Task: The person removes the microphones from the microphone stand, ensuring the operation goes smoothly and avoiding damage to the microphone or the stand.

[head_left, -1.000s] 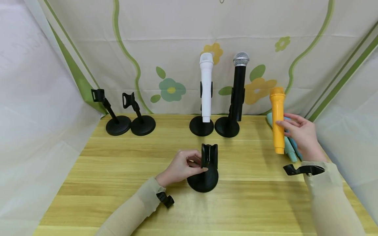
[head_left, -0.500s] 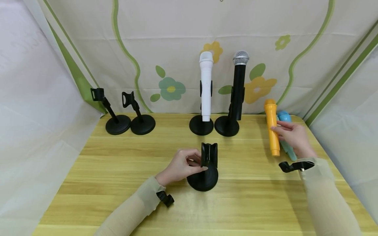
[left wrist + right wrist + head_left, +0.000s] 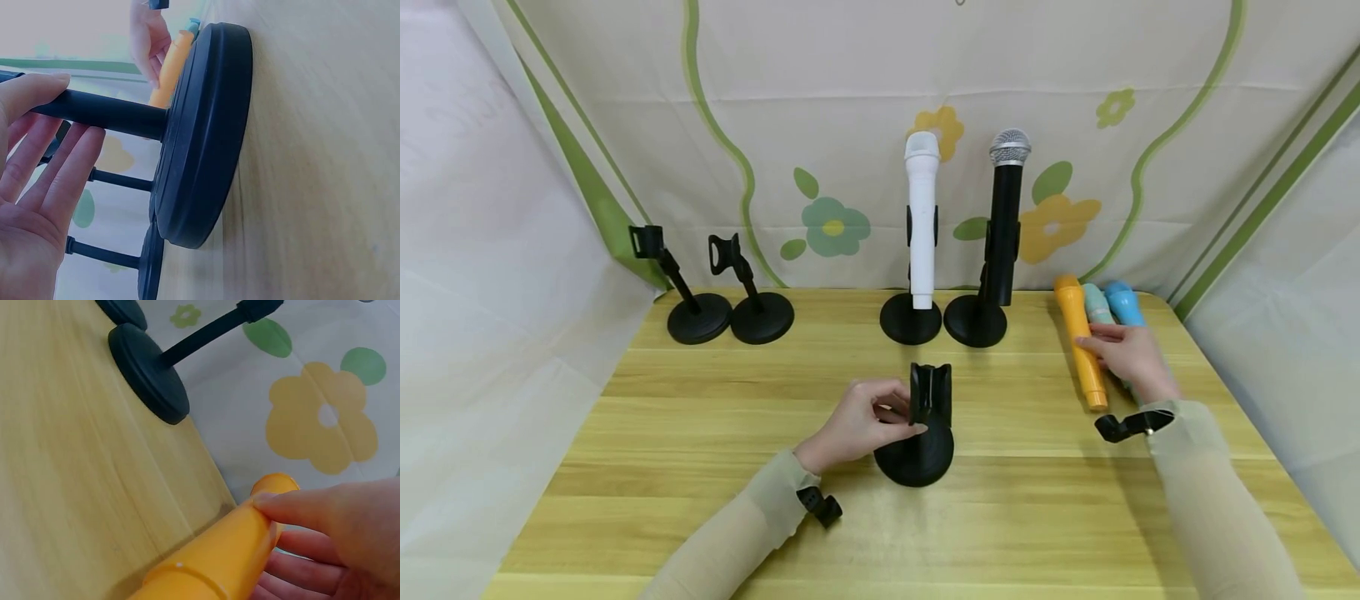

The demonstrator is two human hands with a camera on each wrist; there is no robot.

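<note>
My left hand (image 3: pixel 861 425) pinches the post of a black microphone stand (image 3: pixel 916 458) at the middle of the table. In the left wrist view, thumb and fingers lie on opposite sides of the stand's post (image 3: pixel 119 115), and its round base (image 3: pixel 206 137) rests on the wood. Over at the right, my right hand (image 3: pixel 1131 360) holds an orange microphone (image 3: pixel 1081 346) by its body, thumb on the near side. The right wrist view has the orange microphone (image 3: pixel 219 550) low over the tabletop; whether it touches I cannot tell. Beside it lie a pale green microphone (image 3: pixel 1097 304) and a blue microphone (image 3: pixel 1125 304), partly hidden by the hand.
Behind stand a white microphone (image 3: pixel 922 217) and a black microphone (image 3: pixel 1006 225) with a silver head, each in a black stand. Two stands without microphones, one far left (image 3: pixel 698 319) and one beside it (image 3: pixel 762 318), are at the back left. A flowered curtain (image 3: pixel 850 125) borders the table.
My right hand has moved left and lower with the orange microphone, bringing it down beside the green one. More of the green and blue microphones shows. My left hand has stayed on the stand.
</note>
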